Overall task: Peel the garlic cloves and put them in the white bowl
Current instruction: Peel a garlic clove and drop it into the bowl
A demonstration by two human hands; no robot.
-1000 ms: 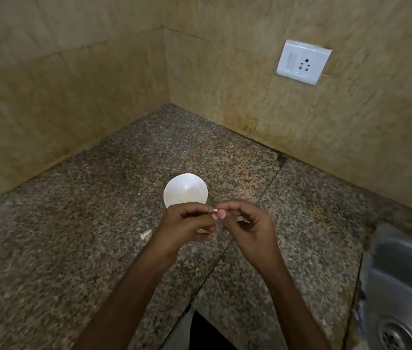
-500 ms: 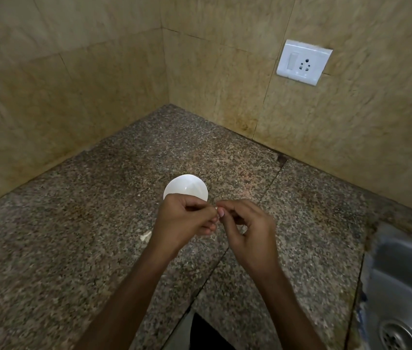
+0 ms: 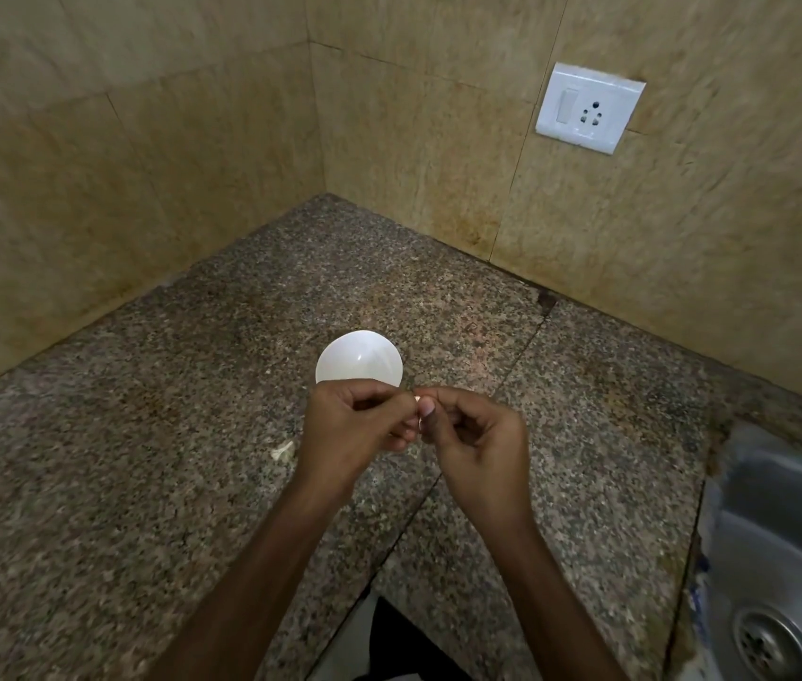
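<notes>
A small white bowl (image 3: 358,357) sits on the speckled granite counter (image 3: 143,459), just beyond my hands. My left hand (image 3: 354,425) and my right hand (image 3: 475,442) meet fingertip to fingertip right in front of the bowl. Between them they pinch a garlic clove (image 3: 417,398), of which only a pale sliver shows; the curled fingers hide the rest. A scrap of pale garlic skin (image 3: 283,451) lies on the counter to the left of my left wrist.
Tiled walls close the counter's far corner, with a white switch and socket plate (image 3: 589,108) on the right wall. A steel sink (image 3: 782,557) with its drain is sunk in at the lower right. The counter's front edge runs below my forearms.
Both hands have stayed in front of the bowl. The fingertips have shifted slightly on the clove, and the right thumb now sits nearer the left fingers.
</notes>
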